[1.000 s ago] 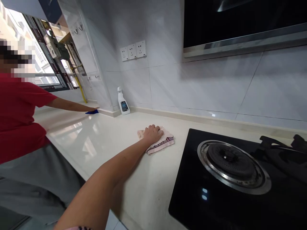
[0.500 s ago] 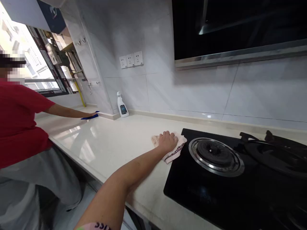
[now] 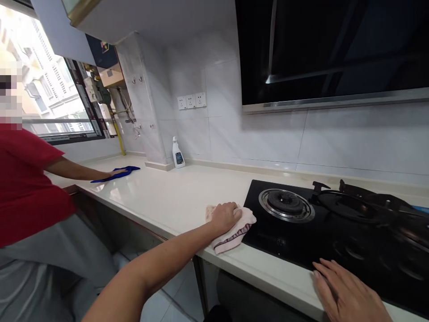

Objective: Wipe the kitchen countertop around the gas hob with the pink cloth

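My left hand (image 3: 224,217) presses down on a pale pink cloth (image 3: 234,229) with a dark striped edge, fingers curled over it. The cloth lies on the cream countertop (image 3: 174,197) near its front edge, touching the left side of the black glass hob (image 3: 301,237). My right hand (image 3: 348,293) rests flat with fingers stretched out on the counter's front edge, just before the hob, holding nothing.
A person in a red shirt (image 3: 23,183) stands at the left, a hand on a blue cloth (image 3: 115,173) on the counter. A white spray bottle (image 3: 178,153) stands by the wall. A burner ring (image 3: 286,204), black pan supports (image 3: 362,199) and a range hood (image 3: 328,49) are at right.
My left hand slid the pink cloth right and toward the counter's front edge, against the hob. My right hand came into view on the front edge. The other person's blue cloth moved left.
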A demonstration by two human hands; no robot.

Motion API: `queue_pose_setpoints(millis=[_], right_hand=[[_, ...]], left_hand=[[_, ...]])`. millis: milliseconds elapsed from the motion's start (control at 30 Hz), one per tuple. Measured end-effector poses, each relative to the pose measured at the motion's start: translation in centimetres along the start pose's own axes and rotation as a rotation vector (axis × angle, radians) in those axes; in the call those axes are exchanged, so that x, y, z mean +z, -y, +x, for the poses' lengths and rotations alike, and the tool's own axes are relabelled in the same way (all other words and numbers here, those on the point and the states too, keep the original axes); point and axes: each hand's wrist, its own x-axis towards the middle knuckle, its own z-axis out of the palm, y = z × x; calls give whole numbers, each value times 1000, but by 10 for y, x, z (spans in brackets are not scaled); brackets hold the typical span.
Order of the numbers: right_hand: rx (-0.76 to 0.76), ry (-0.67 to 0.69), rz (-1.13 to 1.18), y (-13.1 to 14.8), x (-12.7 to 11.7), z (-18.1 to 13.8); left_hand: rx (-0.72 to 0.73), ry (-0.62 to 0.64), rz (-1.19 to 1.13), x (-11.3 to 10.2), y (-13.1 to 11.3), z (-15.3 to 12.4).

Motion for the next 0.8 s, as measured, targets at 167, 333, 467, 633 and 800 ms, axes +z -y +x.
queue_pose_setpoints(millis=[167, 333, 467, 633, 800], right_hand=[[87, -166, -64, 21, 3, 8], [54, -190, -92, 24, 3, 11], [88, -143, -87, 26, 3, 10], [152, -46, -22, 23, 7, 5], [237, 99, 137, 7, 11, 7]], left_hand=[[55, -81, -62, -20, -14, -6], [209, -131, -109, -13, -63, 5], [388, 2, -133, 8, -95, 6], [363, 39, -149, 6, -75, 16], [152, 23, -133, 2, -18, 27]])
